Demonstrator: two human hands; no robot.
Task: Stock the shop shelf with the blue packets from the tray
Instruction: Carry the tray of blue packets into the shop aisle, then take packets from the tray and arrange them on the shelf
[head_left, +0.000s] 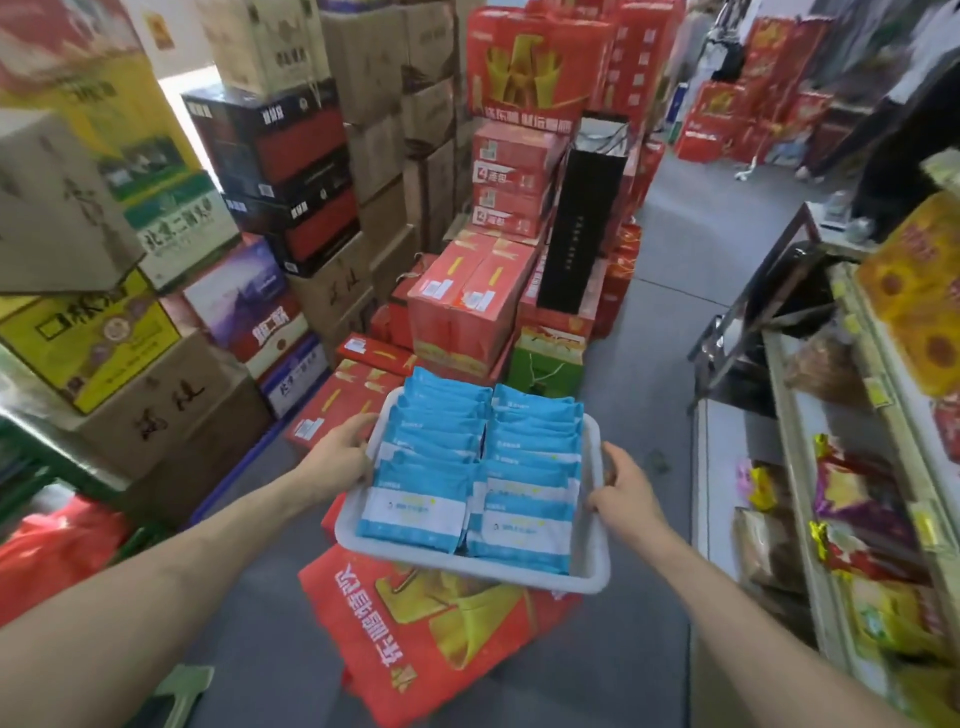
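Tray (592, 582) between left hand (340, 449), right hand (626, 486)

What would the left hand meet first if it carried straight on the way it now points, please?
The left hand points forward and rightward and grips the left rim of the tray, so that rim comes first; past it, probably the left row of blue packets, though depth is unclear.

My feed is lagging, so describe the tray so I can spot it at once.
In the aisle between the stacked cartons and the shelf, look over the big red box. The tray is held between left hand and right hand. It alone is pale grey, with two rows of blue packets.
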